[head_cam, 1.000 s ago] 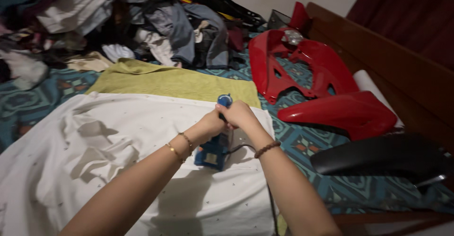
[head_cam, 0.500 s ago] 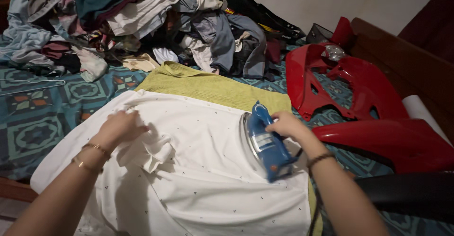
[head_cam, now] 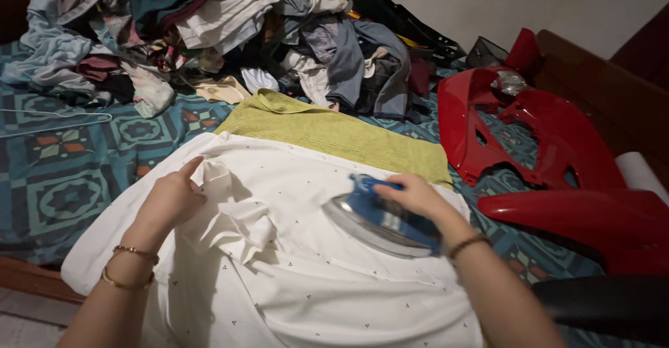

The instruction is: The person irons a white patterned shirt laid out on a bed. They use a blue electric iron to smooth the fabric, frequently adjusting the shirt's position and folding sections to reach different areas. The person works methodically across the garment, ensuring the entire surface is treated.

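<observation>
i see my right hand clenched around the handle of a blue iron, which is tilted with its shiny soleplate facing left and its lower edge on the white garment. the iron is a little blurred, so i cannot tell how much of the plate touches the cloth. my left hand lies on the same garment, fingers pressed on a bunched, wrinkled fold near its left side; whether it pinches the cloth or only pushes it flat i cannot tell. thin bracelets circle the left wrist and a dark beaded band the right one. the white garment, dotted with tiny marks, is spread across a bed covered in a teal patterned sheet, and its far edge overlaps a yellow-green towel. beyond the towel sits a big heap of mixed clothes. a wire hanger lies on the sheet at the left. to the right rest glossy red plastic body panels, with a white roll beside them against the wooden bed frame
</observation>
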